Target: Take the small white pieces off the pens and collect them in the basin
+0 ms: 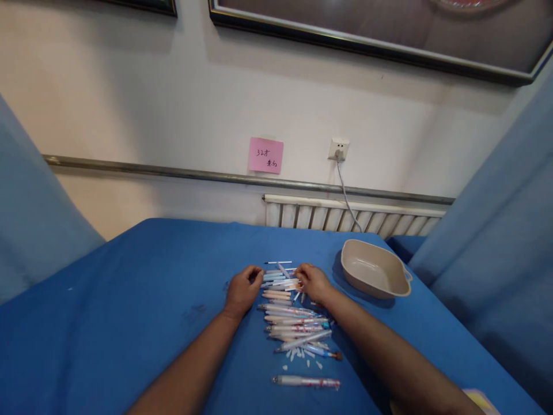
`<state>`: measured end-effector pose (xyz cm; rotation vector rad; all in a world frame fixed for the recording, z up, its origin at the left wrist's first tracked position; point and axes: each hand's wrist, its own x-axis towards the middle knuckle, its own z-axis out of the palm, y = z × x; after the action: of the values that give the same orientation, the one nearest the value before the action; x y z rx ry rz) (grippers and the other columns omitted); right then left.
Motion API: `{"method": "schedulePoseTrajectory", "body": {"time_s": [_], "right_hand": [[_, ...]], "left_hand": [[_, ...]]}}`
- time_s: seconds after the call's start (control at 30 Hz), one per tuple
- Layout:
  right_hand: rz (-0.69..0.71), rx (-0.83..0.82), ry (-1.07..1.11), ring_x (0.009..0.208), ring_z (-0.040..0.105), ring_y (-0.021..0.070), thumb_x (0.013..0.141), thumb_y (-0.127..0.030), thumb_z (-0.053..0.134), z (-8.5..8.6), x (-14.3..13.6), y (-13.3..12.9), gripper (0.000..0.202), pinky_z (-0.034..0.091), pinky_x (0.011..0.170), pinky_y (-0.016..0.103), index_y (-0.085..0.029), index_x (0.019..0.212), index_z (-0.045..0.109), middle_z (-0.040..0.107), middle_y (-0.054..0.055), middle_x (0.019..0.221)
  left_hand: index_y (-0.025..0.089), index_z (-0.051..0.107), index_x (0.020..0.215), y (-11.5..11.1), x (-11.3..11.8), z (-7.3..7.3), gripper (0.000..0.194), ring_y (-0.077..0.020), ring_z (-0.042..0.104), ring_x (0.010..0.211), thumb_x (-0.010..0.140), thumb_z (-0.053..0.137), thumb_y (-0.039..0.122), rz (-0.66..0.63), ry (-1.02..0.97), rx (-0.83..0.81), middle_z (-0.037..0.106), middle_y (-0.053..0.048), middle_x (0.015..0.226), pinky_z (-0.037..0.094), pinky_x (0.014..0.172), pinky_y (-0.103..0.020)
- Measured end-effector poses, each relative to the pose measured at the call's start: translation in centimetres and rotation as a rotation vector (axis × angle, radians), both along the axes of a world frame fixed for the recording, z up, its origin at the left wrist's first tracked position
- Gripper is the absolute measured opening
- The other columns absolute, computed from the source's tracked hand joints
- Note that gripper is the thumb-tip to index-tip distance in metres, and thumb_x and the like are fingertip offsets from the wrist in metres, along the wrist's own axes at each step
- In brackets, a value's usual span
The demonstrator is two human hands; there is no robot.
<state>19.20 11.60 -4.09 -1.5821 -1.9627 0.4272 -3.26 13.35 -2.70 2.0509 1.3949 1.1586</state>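
Note:
Several pens (294,328) and pen parts lie in a long column on the blue cloth. At the far end of the column, my left hand (244,289) touches the left ends of some light blue pens (275,277), its thumb and fingertips close together. Across from it, my right hand (314,283) is closed at the right ends of the same pens; what its fingertips hold is too small to name. Small white pieces (296,354) are scattered near the closer end. One pen (306,381) with a red pattern lies apart, nearest to me.
A beige basin (375,268) stands at the right on the blue table (173,259). Behind are a white radiator (319,214), a metal rail, a plugged-in cable and a pink note (266,155). Blue curtains hang on both sides. Something yellow shows at the lower right.

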Motion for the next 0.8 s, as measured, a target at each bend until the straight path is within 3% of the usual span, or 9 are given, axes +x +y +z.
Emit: {"method": "schedulePoseTrajectory", "body": {"time_s": [0.2, 0.47, 0.63, 0.8], "right_hand": [[-0.109, -0.05, 0.321, 0.071, 0.06, 0.0148, 0.084, -0.026, 0.045, -0.2, 0.3, -4.0, 0.015, 0.045, 0.062, 0.024, -0.019, 0.086, 0.058, 0.065, 0.001, 0.078], [0.038, 0.015, -0.031, 0.087, 0.058, 0.0187, 0.077, -0.024, 0.06, 1.2, -0.9, -8.9, 0.016, 0.04, 0.078, 0.028, -0.022, 0.093, 0.063, 0.066, 0.004, 0.091], [0.132, 0.015, -0.063, 0.088, 0.056, 0.0179, 0.079, -0.03, 0.059, 1.3, -0.7, -9.6, 0.02, 0.04, 0.077, 0.027, -0.022, 0.098, 0.062, 0.063, 0.004, 0.092], [0.198, 0.026, -0.039, 0.093, 0.056, 0.0181, 0.081, -0.024, 0.057, 0.7, -0.2, -9.6, 0.02, 0.04, 0.082, 0.028, -0.023, 0.1, 0.061, 0.063, 0.005, 0.097]], "left_hand": [[0.016, 0.063, 0.082, -2.9, -0.8, 0.1, 0.025, -0.0167, 0.06, 0.069, 0.081, 0.046, 0.036, -0.011, 0.004, -0.034, 0.066, -0.002, 0.075, 0.046, 0.065, -0.027], [0.021, 0.065, 0.095, -7.9, -0.4, 0.4, 0.022, -0.0203, 0.059, 0.088, 0.079, 0.053, 0.027, -0.269, 0.145, -0.002, 0.067, -0.006, 0.093, 0.045, 0.081, -0.032], [0.022, 0.065, 0.091, -8.3, -0.6, 1.1, 0.017, -0.0205, 0.057, 0.09, 0.079, 0.053, 0.023, -0.348, 0.195, -0.002, 0.066, -0.005, 0.093, 0.042, 0.084, -0.033], [0.022, 0.064, 0.092, -8.0, -0.7, 1.3, 0.018, -0.0197, 0.057, 0.088, 0.082, 0.05, 0.025, -0.382, 0.251, -0.013, 0.066, -0.004, 0.092, 0.042, 0.081, -0.032]]}}
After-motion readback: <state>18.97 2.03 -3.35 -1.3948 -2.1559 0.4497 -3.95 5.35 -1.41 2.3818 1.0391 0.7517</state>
